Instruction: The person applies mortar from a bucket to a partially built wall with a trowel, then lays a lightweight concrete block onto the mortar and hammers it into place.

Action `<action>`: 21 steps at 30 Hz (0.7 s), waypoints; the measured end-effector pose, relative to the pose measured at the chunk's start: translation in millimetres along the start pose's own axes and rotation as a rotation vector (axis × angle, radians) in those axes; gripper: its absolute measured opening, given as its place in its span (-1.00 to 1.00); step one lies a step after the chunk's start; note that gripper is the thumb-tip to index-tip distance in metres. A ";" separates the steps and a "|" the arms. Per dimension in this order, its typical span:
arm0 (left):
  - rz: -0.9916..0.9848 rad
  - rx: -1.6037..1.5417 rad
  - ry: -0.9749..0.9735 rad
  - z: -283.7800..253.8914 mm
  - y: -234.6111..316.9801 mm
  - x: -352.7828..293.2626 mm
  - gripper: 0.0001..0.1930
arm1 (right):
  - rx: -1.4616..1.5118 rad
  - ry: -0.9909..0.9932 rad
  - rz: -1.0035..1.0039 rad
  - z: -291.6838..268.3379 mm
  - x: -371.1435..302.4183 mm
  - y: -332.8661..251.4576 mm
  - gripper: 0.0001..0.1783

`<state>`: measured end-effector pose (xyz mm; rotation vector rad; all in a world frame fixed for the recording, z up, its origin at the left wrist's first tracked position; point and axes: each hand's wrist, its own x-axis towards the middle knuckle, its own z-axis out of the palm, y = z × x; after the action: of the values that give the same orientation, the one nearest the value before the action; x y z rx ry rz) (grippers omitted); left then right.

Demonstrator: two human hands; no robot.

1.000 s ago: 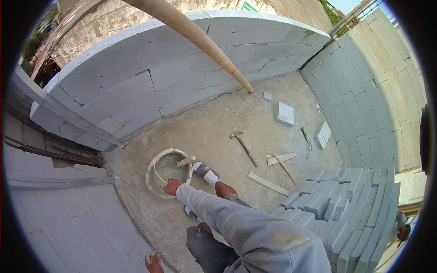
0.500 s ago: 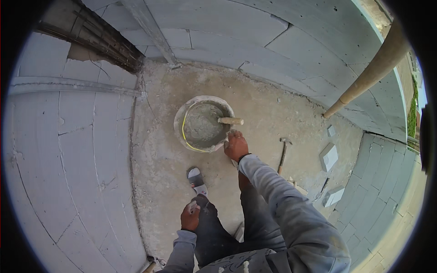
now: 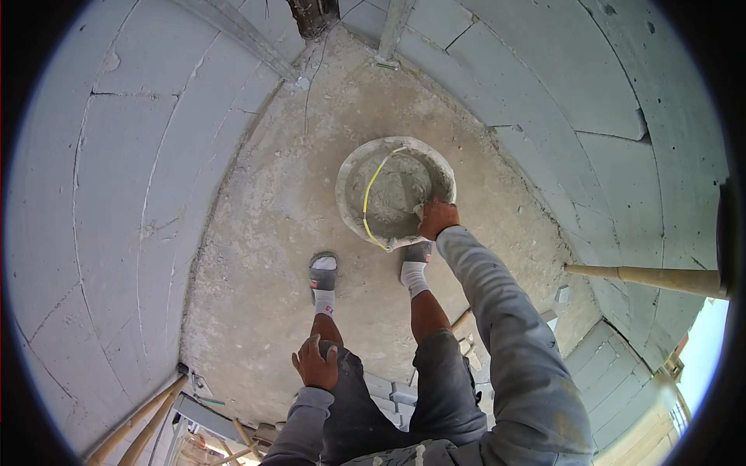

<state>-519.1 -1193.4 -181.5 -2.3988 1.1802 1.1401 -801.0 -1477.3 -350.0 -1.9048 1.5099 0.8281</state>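
A round bucket (image 3: 351, 213) of wet grey mortar (image 3: 392, 190) stands on the floor in front of my feet. Its yellow-sleeved wire handle (image 3: 367, 192) lies across the left part of the opening. My right hand (image 3: 437, 218) is closed at the bucket's near right edge, where a trowel's wooden handle stuck out earlier. The fist covers that handle, and the blade cannot be seen. On my left knee rests my left hand (image 3: 316, 365), its fingers apart and nothing in it.
Pale block walls (image 3: 116, 194) rise on the left and right (image 3: 559, 116). A wooden pole (image 3: 653, 277) leans at the right. More wooden poles (image 3: 148, 419) stand at the lower left. Loose block pieces (image 3: 550, 318) lie beyond my right forearm.
My right hand has gone from the bucket's outer rim to the trowel handle and closed there. My left hand stays on the knee, fingers now more spread. The view has turned.
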 end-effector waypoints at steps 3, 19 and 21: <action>-0.045 -0.046 -0.003 1.1 3.2 -7.0 -0.47 | -0.050 0.055 -0.073 -19.4 -24.6 24.3 -0.60; -0.201 -0.182 0.021 31.1 54.9 -18.4 -0.45 | 0.503 -0.071 -0.019 -8.4 -15.6 43.0 -0.55; -0.253 -0.197 0.090 23.7 51.1 -28.2 -0.47 | 0.705 -0.102 0.019 -50.4 -65.2 47.0 -0.62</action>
<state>-581.0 -1198.5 -170.5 -2.6777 0.7884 1.1222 -852.1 -1483.8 -270.3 -1.3057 1.4947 0.3178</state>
